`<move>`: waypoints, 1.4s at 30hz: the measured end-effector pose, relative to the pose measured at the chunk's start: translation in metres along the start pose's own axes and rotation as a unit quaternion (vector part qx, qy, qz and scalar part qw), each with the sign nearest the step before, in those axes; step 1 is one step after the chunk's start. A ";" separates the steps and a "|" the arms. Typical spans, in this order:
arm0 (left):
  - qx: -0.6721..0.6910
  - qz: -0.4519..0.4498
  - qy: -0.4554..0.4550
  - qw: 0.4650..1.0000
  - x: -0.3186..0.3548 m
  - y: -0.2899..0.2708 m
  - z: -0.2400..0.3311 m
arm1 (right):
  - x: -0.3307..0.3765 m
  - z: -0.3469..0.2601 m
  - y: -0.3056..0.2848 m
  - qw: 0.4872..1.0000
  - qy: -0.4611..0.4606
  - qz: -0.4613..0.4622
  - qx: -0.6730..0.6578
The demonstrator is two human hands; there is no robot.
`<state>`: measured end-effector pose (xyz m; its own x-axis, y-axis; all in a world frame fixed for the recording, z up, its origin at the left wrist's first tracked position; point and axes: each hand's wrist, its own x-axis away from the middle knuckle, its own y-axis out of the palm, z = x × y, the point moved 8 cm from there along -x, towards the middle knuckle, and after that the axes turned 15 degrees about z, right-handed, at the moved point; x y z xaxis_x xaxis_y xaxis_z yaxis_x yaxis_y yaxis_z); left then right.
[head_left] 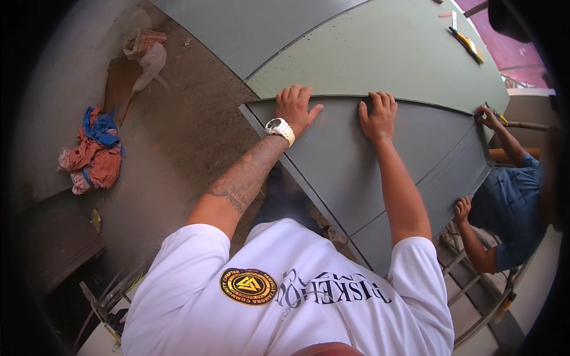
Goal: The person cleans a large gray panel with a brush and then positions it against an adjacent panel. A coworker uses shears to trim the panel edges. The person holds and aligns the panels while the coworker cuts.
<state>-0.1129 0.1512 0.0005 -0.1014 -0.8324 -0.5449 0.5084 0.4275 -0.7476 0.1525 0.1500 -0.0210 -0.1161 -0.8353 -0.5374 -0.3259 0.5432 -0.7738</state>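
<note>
A dark grey panel [344,154] with thin lines across it lies in front of me, its far edge along a pale green-grey panel [368,53]. My left hand [295,111], a white watch [279,130] on its wrist, rests at that far edge near the left corner, fingers stretched over the seam and thumb apart. Farther right, my right hand [379,115] lies on the same edge, its fingers pointing away and the thumb spread. Neither hand wraps round anything that I can see. What is under the fingertips is hidden.
At the right, a co-worker in a blue shirt [510,207] has both hands at the grey panel's right end. A yellow-and-black hand tool [466,44] lies on the green panel. Crumpled red and blue sacks [98,148] and a brown board [122,86] lie on the floor at left.
</note>
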 end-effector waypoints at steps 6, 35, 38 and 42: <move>-0.038 -0.027 -0.061 0.997 0.014 -0.002 -0.033 | -0.005 -0.011 -0.003 1.000 0.006 -0.011 -0.008; -0.060 -0.023 -0.058 0.996 0.012 0.006 -0.033 | -0.075 0.367 -0.090 0.875 0.428 0.102 0.204; -0.056 -0.019 -0.043 0.997 0.011 0.011 -0.033 | -0.074 0.375 -0.092 0.877 0.420 0.112 0.206; -0.067 -0.033 -0.047 0.996 0.009 0.014 -0.031 | -0.076 0.373 -0.090 0.879 0.418 0.102 0.207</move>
